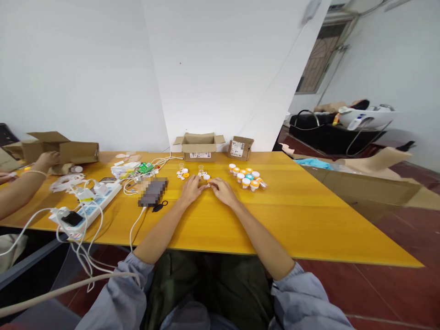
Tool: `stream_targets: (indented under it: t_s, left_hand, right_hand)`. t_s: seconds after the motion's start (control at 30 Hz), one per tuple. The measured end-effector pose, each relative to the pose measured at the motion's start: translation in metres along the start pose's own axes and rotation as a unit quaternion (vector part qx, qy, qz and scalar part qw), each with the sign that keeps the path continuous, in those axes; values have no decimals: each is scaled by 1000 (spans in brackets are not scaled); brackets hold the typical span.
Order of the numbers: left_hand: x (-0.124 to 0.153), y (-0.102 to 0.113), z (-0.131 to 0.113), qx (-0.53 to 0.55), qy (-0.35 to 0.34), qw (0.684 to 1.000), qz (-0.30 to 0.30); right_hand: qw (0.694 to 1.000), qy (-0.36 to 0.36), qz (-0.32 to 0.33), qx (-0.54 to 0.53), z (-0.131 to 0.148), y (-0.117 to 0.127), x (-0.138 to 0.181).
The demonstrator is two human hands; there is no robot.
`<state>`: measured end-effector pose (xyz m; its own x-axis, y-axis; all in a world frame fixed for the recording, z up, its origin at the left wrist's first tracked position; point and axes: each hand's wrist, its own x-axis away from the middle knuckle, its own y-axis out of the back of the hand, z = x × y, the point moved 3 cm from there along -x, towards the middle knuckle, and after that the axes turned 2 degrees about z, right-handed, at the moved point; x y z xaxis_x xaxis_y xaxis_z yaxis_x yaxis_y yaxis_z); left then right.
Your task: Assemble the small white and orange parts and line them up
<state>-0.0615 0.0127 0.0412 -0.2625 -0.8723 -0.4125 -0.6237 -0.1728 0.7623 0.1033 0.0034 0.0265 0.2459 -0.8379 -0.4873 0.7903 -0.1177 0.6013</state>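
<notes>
At the middle of the table my left hand [191,189] and my right hand [222,190] face each other with fingers bent inward. A small white piece [208,185] shows between the fingertips, with my right hand closed on it. My left thumb reaches close to that piece; the fingers are curled, and what they hold, if anything, is too small to tell. Just beyond the fingertips stands a small jar with a white lid [206,177]. Clear cups [201,169] and loose white rings [180,174] lie past my left hand, beside an orange ring-like lid [186,175].
Several small lidded jars [246,182] cluster to the right. Two cardboard boxes, one open [199,147] and one smaller [240,149], stand by the wall. Left are a power strip [92,208], cables, a blurred dark device [153,192] and another person's arm [25,192] at a carton.
</notes>
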Motion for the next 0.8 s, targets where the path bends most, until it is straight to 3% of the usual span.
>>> stream_targets:
  t_s: [0.2,0.43,0.8]
  left_hand:
    - [1,0,3,-24,25,999,27]
    - [3,2,-8,-31,-7,997,74]
    - [3,4,-13,-36,-46,997,49]
  right_hand:
    - [1000,-4,-10,-6,0,3,0]
    - [1000,-11,-1,16,2,3,1]
    - [998,6,7,56,5,0,2]
